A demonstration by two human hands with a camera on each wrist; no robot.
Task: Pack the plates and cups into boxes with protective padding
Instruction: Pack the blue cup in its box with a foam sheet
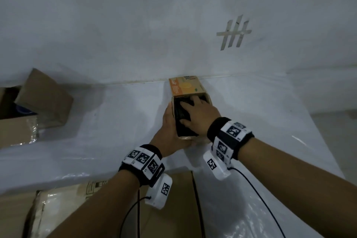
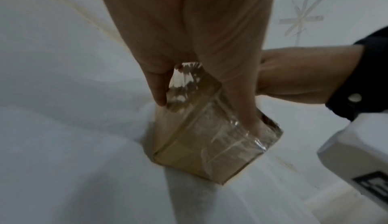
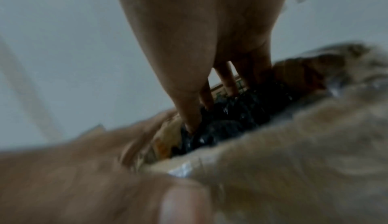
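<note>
A small box (image 1: 190, 91) stands open on the white-covered table (image 1: 116, 121), its far side against the wall (image 1: 135, 25), its orange printed flap (image 1: 185, 85) folded back toward that wall. Inside the box lies dark, shiny padding (image 1: 182, 120), black and crinkled in the right wrist view, filling the opening. No plate or cup can be made out under it.

The left hand (image 1: 171, 131) grips the box from its left side, thumb along the rim and fingers (image 2: 159, 88) wrapped down the taped cardboard wall. The right hand (image 1: 199, 116) reaches into the box from above, its fingers (image 3: 189, 111) spread and pressing straight down on the padding; they are not curled round anything.

Well to the left of the box, a bigger cardboard carton (image 1: 17, 121) sits on the table with one flap (image 1: 45, 98) raised. Nearer than the box, below the table's front edge, more flat cardboard (image 1: 58, 208) lies. On the wall above and to the right of the box are crossed strips of tape (image 1: 233, 34).
</note>
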